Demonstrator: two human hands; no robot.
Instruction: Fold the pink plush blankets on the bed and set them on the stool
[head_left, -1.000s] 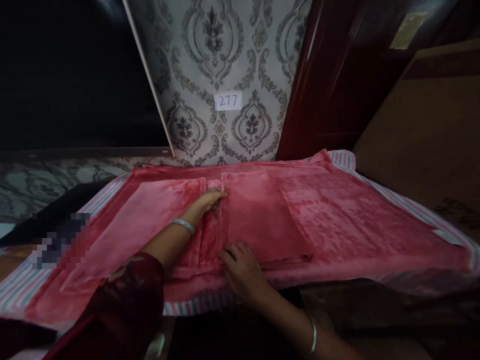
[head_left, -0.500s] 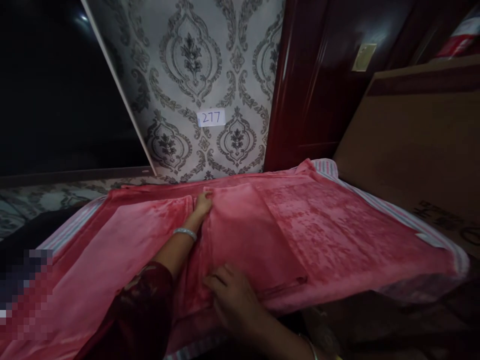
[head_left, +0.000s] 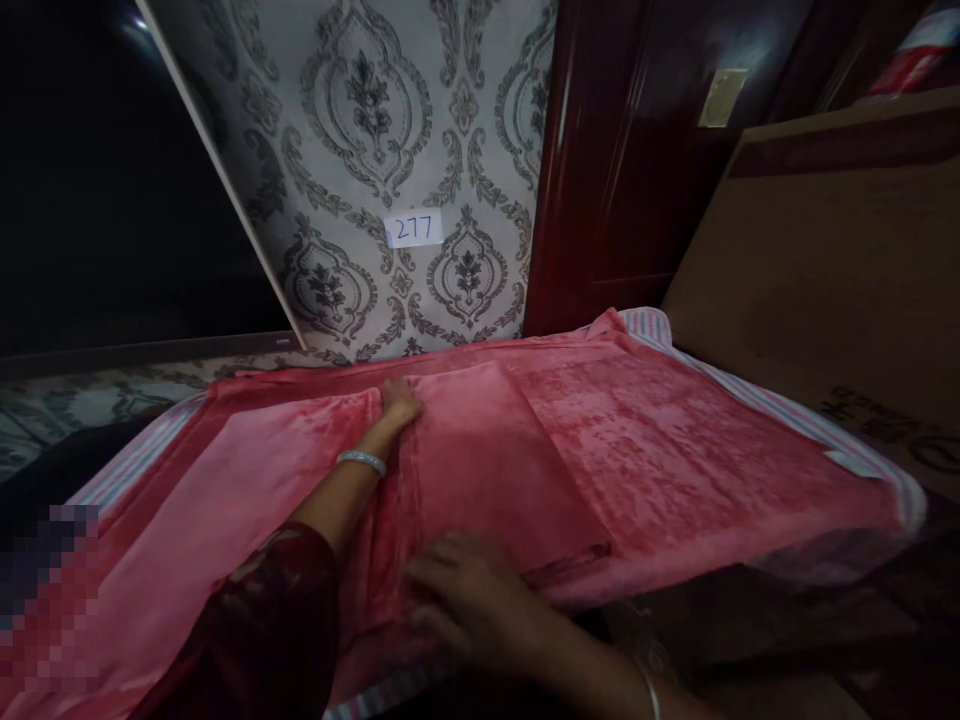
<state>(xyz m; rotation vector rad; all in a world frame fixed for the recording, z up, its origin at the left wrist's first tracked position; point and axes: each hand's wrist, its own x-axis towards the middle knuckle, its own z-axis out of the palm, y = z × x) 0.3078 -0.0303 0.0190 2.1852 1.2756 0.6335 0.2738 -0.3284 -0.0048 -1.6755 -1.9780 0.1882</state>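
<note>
A pink plush blanket covers the surface in front of me, with folded layers in its left and middle parts. My left hand rests at the far left corner of the middle folded panel, fingers apart on the cloth. A narrow gap runs from there towards me, between this panel and the left folded section. At the near end of that gap is my right hand, blurred by motion, its thumb and fingers apart over the near edge. Its fingertips are partly smeared.
Striped cloth shows along the right edge beneath the blanket. A large cardboard box stands at the right, a dark screen at the left. Behind are patterned wallpaper with a "277" label and a dark red door frame.
My left hand has shifted slightly left, and its fingers look more spread. My right hand has moved a little over the near edge and is more blurred. The camera view has shifted slightly.
</note>
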